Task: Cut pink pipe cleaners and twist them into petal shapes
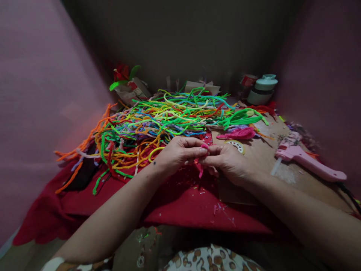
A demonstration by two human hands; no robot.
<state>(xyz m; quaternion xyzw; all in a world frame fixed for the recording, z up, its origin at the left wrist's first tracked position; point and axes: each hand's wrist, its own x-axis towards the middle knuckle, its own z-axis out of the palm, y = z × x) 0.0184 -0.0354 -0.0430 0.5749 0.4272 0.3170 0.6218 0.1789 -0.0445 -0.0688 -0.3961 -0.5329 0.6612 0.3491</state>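
A short pink pipe cleaner (pixel 200 170) is pinched between my two hands over the front of the table. My left hand (pixel 184 151) grips it between thumb and forefinger, and a pink loop shows at those fingertips. From the other side, my right hand (pixel 229 160) closes its fingertips on the same piece. Its lower end hangs down below the fingers. Just behind my hands lies a large tangled heap of coloured pipe cleaners (pixel 169 116), green, orange, yellow, blue and purple. A bundle of pink pipe cleaners (pixel 239 133) rests beyond my right hand.
At the right, a pink hot glue gun (pixel 310 158) lies on a brown board (pixel 262 173). A yellow-rimmed round piece with holes (pixel 236 146) sits near my right hand. A pale blue-lidded jar (pixel 262 90) stands at the back. Scraps dot the red cloth (pixel 180 207).
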